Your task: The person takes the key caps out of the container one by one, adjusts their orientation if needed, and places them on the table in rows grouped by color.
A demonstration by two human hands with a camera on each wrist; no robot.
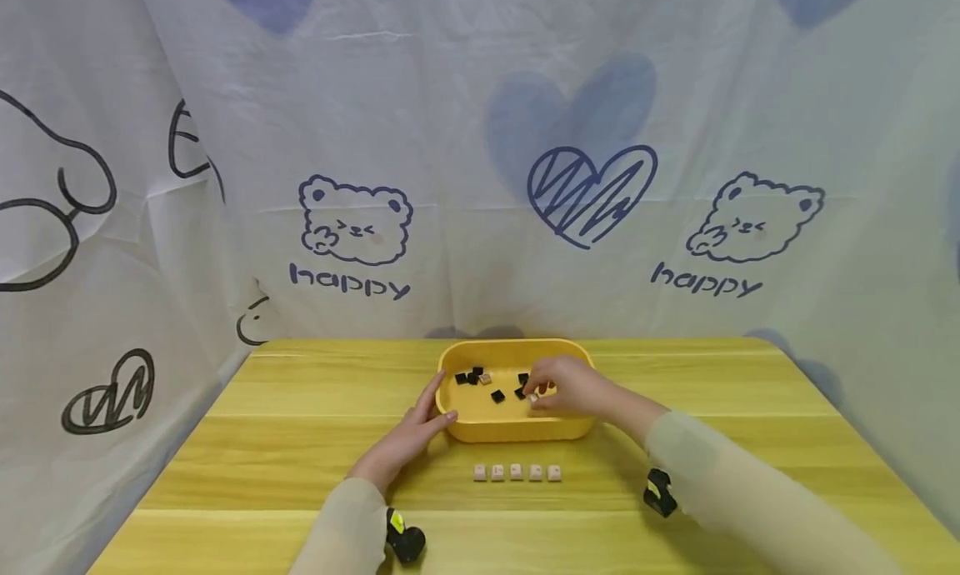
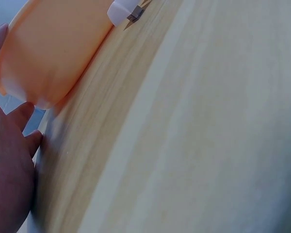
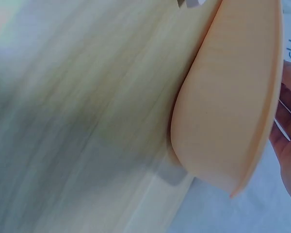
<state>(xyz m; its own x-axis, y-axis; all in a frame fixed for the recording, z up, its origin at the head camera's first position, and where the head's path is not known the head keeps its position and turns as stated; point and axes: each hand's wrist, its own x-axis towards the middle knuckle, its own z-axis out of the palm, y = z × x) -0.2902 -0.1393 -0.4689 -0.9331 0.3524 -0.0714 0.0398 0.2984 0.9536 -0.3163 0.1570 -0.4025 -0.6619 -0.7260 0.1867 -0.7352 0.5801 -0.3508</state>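
A yellow plastic basin (image 1: 487, 431) stands on the table, with several black keycaps (image 1: 497, 397) and a few pale ones inside. My left hand (image 1: 405, 443) holds its left end, thumb over the near rim and fingers along the side; the left wrist view shows this hand (image 2: 9, 165) at the basin's end wall (image 2: 53, 53). Inside the basin's right half, my right hand (image 1: 573, 386) pinches a white keycap (image 1: 533, 397) between thumb and fingertips. In the right wrist view the basin wall (image 3: 223, 107) hides those fingertips.
A straight row of several white keycaps (image 1: 517, 472) lies on the wooden table (image 1: 300, 442) in front of the basin. Behind the table hangs a pale cloth (image 1: 465, 142) with printed bears and hearts. Each wrist carries a small black device (image 1: 406, 542).
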